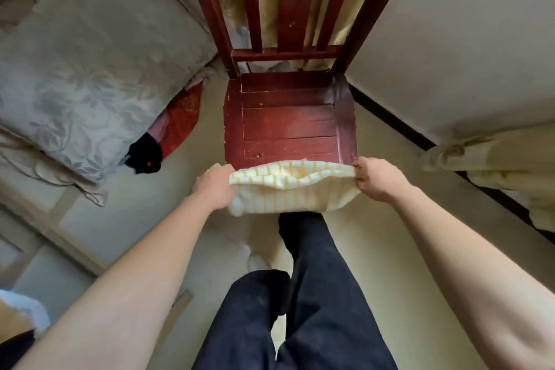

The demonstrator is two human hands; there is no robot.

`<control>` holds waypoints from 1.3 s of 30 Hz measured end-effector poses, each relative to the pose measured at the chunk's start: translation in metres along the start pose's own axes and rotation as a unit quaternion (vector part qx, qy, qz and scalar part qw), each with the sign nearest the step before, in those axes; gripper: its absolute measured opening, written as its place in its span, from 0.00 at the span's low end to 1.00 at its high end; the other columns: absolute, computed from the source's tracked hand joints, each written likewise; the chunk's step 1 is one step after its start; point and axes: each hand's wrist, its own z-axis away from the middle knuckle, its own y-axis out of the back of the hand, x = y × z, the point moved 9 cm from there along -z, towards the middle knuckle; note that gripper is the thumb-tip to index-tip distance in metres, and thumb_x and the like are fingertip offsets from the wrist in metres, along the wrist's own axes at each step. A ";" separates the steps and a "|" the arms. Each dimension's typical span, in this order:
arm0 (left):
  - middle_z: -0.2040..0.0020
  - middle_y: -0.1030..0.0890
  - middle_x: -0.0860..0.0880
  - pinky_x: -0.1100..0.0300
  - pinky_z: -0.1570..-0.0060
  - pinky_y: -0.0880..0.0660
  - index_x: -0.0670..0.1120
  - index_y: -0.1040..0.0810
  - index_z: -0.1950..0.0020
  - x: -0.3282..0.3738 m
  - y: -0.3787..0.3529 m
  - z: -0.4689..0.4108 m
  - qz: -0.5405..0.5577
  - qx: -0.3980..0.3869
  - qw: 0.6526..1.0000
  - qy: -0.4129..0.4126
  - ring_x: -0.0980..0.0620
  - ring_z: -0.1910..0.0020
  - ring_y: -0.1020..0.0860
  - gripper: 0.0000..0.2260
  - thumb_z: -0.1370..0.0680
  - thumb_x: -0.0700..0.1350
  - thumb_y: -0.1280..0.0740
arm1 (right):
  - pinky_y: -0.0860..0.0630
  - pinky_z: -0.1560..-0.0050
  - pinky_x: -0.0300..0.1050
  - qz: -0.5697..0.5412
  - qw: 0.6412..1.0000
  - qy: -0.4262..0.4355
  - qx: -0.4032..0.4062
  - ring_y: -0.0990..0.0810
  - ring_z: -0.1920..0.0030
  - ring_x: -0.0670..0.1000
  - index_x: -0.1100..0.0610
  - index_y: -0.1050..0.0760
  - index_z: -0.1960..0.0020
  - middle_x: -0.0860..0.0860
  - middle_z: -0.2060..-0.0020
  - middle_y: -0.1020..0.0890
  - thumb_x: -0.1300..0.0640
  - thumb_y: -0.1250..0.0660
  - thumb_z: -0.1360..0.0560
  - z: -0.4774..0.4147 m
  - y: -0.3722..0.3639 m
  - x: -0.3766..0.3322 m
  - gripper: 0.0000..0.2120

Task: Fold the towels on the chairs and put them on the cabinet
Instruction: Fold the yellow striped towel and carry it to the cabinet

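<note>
Gripping doubled towel (pixel 292 189) by its ends, left hand (pixel 214 186) and right hand (pixel 375 179), fingers clamped. Probably mid-fold; cabinet placement pending.

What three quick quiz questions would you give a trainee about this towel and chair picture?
1. Short answer: what do the left hand and right hand grip between them?
2. True or false: the striped towel lies spread flat across the middle of the chair seat.
3. Pick one: the striped towel is held at the seat's A) back rail, B) front edge, C) left side.

Key: 1) the striped towel, one end in each hand; 2) false; 3) B.
</note>
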 end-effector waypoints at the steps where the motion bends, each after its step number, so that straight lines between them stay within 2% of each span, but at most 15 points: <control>1: 0.46 0.28 0.47 0.48 0.48 0.25 0.52 0.26 0.42 0.001 -0.005 -0.012 -0.012 -0.003 1.000 -0.001 0.40 0.46 0.24 0.15 0.27 0.39 0.40 | 0.28 0.55 0.48 0.007 1.000 0.000 -0.004 0.22 0.45 0.60 0.54 0.27 0.38 0.55 0.46 0.20 0.57 0.38 0.26 -0.011 -0.007 0.001 0.16; 5: 0.45 0.29 0.46 0.47 0.46 0.26 0.49 0.26 0.43 0.005 -0.038 -0.055 -0.057 -0.031 0.998 -0.014 0.40 0.43 0.27 0.14 0.26 0.39 0.40 | 0.24 0.51 0.50 0.013 1.000 0.007 -0.021 0.22 0.44 0.59 0.56 0.28 0.49 0.52 0.54 0.25 0.54 0.36 0.25 -0.049 -0.042 0.004 0.07; 11: 0.44 0.28 0.46 0.49 0.49 0.26 0.49 0.27 0.46 0.004 -0.076 -0.085 -0.022 -0.063 0.998 -0.006 0.42 0.47 0.27 0.09 0.26 0.41 0.39 | 0.23 0.44 0.55 -0.015 0.999 -0.006 -0.048 0.24 0.41 0.61 0.58 0.28 0.40 0.57 0.46 0.23 0.52 0.37 0.23 -0.072 -0.077 0.010 0.15; 13: 0.49 0.24 0.46 0.53 0.56 0.27 0.49 0.27 0.50 0.001 -0.077 -0.087 0.007 -0.047 0.999 0.016 0.41 0.53 0.26 0.08 0.28 0.41 0.40 | 0.24 0.47 0.54 -0.017 0.999 -0.006 -0.044 0.23 0.45 0.62 0.58 0.29 0.45 0.56 0.51 0.25 0.53 0.38 0.23 -0.075 -0.078 0.010 0.11; 16: 0.60 0.25 0.45 0.55 0.63 0.30 0.46 0.28 0.52 -0.003 -0.048 -0.075 0.042 0.047 0.997 0.046 0.40 0.58 0.27 0.07 0.29 0.40 0.40 | 0.29 0.60 0.51 -0.065 0.997 0.011 0.040 0.25 0.58 0.62 0.57 0.37 0.60 0.53 0.62 0.29 0.50 0.43 0.28 -0.068 -0.051 0.000 0.10; 19: 0.63 0.28 0.44 0.55 0.65 0.36 0.45 0.28 0.52 0.000 0.006 -0.060 0.075 0.163 0.983 0.039 0.40 0.61 0.29 0.05 0.27 0.40 0.39 | 0.37 0.63 0.48 -0.121 0.978 0.004 0.170 0.31 0.65 0.60 0.57 0.41 0.63 0.51 0.68 0.33 0.50 0.46 0.31 -0.054 0.006 -0.011 0.10; 21: 0.61 0.26 0.41 0.55 0.64 0.36 0.45 0.26 0.49 0.004 0.048 -0.058 0.104 0.229 0.967 0.043 0.39 0.59 0.27 0.07 0.26 0.42 0.38 | 0.39 0.62 0.47 -0.140 0.962 -0.016 0.234 0.32 0.64 0.59 0.57 0.38 0.61 0.51 0.67 0.32 0.52 0.44 0.29 -0.052 0.052 -0.018 0.08; 23: 0.57 0.22 0.39 0.53 0.63 0.34 0.45 0.25 0.49 0.013 0.096 -0.058 0.130 0.300 0.945 0.030 0.37 0.56 0.23 0.08 0.27 0.43 0.37 | 0.38 0.59 0.47 -0.145 0.946 -0.029 0.287 0.30 0.60 0.59 0.59 0.31 0.55 0.55 0.61 0.26 0.54 0.42 0.27 -0.053 0.103 -0.025 0.07; 25: 0.54 0.20 0.39 0.51 0.59 0.31 0.44 0.26 0.49 0.026 0.151 -0.055 0.158 0.367 0.916 0.014 0.36 0.53 0.22 0.10 0.28 0.44 0.38 | 0.37 0.58 0.47 -0.157 0.924 -0.038 0.347 0.29 0.57 0.59 0.60 0.29 0.51 0.57 0.56 0.24 0.55 0.42 0.27 -0.053 0.158 -0.031 0.10; 27: 0.51 0.19 0.39 0.52 0.54 0.33 0.45 0.27 0.51 0.041 0.209 -0.049 0.190 0.432 0.882 -0.012 0.38 0.50 0.23 0.08 0.29 0.42 0.40 | 0.37 0.56 0.49 -0.161 0.898 -0.040 0.407 0.26 0.51 0.60 0.61 0.28 0.47 0.59 0.50 0.22 0.53 0.43 0.26 -0.051 0.213 -0.037 0.14; 30: 0.50 0.19 0.42 0.56 0.48 0.33 0.49 0.33 0.53 0.059 0.276 -0.038 0.218 0.497 0.838 -0.059 0.41 0.49 0.24 0.08 0.31 0.43 0.42 | 0.35 0.50 0.45 -0.170 0.863 -0.020 0.476 0.25 0.45 0.57 0.61 0.26 0.42 0.58 0.44 0.22 0.50 0.44 0.26 -0.048 0.276 -0.045 0.20; 32: 0.49 0.18 0.45 0.59 0.47 0.33 0.49 0.29 0.52 0.060 0.295 -0.038 0.222 0.515 0.825 -0.068 0.44 0.49 0.23 0.09 0.31 0.43 0.43 | 0.33 0.47 0.43 -0.185 0.847 0.003 0.499 0.24 0.44 0.56 0.60 0.25 0.42 0.58 0.44 0.21 0.49 0.43 0.28 -0.046 0.296 -0.048 0.21; 35: 0.47 0.19 0.46 0.57 0.48 0.33 0.42 0.25 0.45 0.057 0.290 -0.045 0.207 0.503 0.837 -0.054 0.44 0.47 0.23 0.16 0.30 0.42 0.43 | 0.31 0.45 0.43 -0.168 0.873 0.013 0.459 0.24 0.43 0.55 0.58 0.25 0.40 0.56 0.43 0.22 0.49 0.43 0.28 -0.053 0.287 -0.051 0.21; 39: 0.43 0.21 0.42 0.52 0.45 0.33 0.44 0.25 0.42 0.052 0.242 -0.063 0.149 0.411 0.899 -0.034 0.39 0.43 0.24 0.15 0.27 0.39 0.40 | 0.28 0.44 0.49 -0.130 0.920 0.021 0.369 0.23 0.42 0.59 0.55 0.24 0.39 0.57 0.43 0.21 0.53 0.39 0.27 -0.065 0.235 -0.044 0.18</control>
